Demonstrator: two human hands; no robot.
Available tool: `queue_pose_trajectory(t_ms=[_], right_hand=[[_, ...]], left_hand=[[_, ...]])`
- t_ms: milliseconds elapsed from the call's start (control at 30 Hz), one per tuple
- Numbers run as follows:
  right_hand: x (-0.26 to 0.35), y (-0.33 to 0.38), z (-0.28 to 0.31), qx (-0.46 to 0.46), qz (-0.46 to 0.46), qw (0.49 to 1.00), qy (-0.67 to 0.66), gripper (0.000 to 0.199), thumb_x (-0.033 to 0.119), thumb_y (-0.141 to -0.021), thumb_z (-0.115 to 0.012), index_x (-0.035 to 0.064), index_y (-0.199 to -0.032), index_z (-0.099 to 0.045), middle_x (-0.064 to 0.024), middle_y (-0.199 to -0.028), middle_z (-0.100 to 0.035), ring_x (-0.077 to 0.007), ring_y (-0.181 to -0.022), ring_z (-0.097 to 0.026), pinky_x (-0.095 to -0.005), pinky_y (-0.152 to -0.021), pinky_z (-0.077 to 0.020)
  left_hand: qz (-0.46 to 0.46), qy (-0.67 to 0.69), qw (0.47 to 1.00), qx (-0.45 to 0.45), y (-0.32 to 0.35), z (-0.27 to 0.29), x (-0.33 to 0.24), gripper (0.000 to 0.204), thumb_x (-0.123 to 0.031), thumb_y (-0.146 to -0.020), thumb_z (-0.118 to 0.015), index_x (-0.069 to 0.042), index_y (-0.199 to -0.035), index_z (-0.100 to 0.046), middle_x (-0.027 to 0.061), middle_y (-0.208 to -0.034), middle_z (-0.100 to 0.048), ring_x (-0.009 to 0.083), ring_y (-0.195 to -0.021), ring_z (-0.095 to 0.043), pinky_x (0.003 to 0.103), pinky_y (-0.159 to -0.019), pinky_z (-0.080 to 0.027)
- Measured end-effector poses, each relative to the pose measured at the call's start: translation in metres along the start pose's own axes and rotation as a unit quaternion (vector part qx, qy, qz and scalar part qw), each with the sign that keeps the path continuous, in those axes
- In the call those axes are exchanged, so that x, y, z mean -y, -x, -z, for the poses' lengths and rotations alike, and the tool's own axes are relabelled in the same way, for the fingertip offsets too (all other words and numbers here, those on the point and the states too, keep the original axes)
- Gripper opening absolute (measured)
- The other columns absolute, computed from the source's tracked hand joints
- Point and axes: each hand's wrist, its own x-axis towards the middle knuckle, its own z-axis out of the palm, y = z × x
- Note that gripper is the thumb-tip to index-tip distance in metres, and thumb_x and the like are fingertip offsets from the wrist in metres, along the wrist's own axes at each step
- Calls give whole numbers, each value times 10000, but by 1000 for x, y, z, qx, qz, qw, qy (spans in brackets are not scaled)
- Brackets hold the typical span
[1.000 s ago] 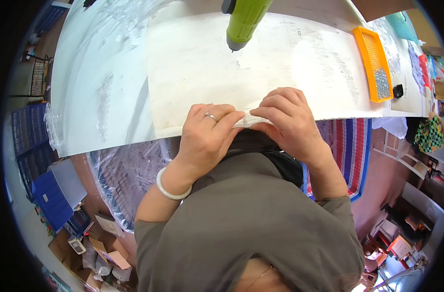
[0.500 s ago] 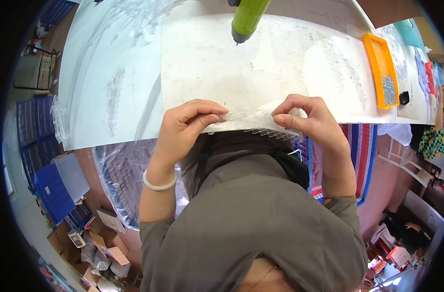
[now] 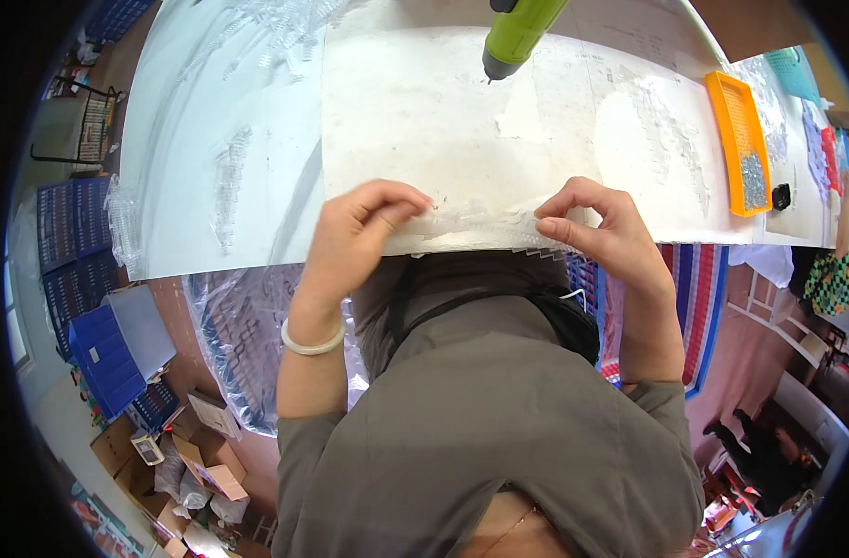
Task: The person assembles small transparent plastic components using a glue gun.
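A clear, zigzag-toothed plastic strip [image 3: 488,229] lies along the near edge of the white table, its right part jutting past that edge. My right hand [image 3: 612,232] pinches it between thumb and forefinger. Just beyond its left part, my left hand [image 3: 354,232] is closed in a pinch; whatever tiny thing is between those fingertips cannot be made out. A green power screwdriver [image 3: 522,39] with a dark nose hangs bit-down above the table, ahead of both hands.
An orange tray [image 3: 738,139] with small metal pieces [image 3: 753,181] stands on the right of the table, beside a small black object [image 3: 781,196]. Clear toothed strips [image 3: 229,186] lie at the left. Blue crates [image 3: 71,223] and open cardboard boxes [image 3: 210,460] stand at lower left.
My left fingertips have risen slightly off the strip's left part. The strip has swung up at its right, so less of it hangs past the edge. The whole view has shifted a little.
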Motion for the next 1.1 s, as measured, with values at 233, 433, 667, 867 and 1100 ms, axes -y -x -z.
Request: queue_pose_trajectory(t_ms=[233,433,667,867,1100], right_hand=[[-4,-5,-3,-17,-4,1000,-19,197,184,-884,-824,15,-970,-768,-42,-871,-730,-129,-856,-638,-293,-806,-508],[7,-8,-9,43,-34,996,-73,163,145,-887,-806,0,-940,-756,-35,-882,-711,-111,-885,-626,-280,-845,-482],[2,-10,-3,4,-48,997,-59,189,174,-883,-815,2,-936,-758,-30,-856,-707,-111,-886,-625,-274,-831,-482],[4,-11,-6,24,-41,997,-67,217,207,-873,-829,6,-916,-758,-23,-848,-698,-110,-857,-606,-280,-803,-467],[3,-11,-4,16,-24,998,-58,190,180,-883,-818,7,-943,-766,-39,-862,-711,-119,-855,-614,-285,-800,-484]], left_hand=[[-5,103,993,-58,3,-7,-2,169,46,-985,-614,26,-1125,-707,103,-1162,-716,190,-1039,-695,284,-881,-552],[-122,-60,991,13,-10,-10,-13,184,130,-927,-619,30,-1023,-740,110,-1086,-720,175,-963,-679,286,-859,-550],[-80,31,996,12,-9,0,-8,202,140,-918,-600,40,-1047,-719,114,-1039,-733,186,-949,-715,301,-854,-584],[-94,-1,995,17,-11,-1,-12,197,127,-903,-641,26,-1052,-721,101,-1016,-729,185,-927,-711,302,-839,-580],[-174,-122,977,30,-10,-1,-15,253,143,-899,-622,3,-1090,-709,113,-1039,-717,216,-969,-678,310,-857,-546]])
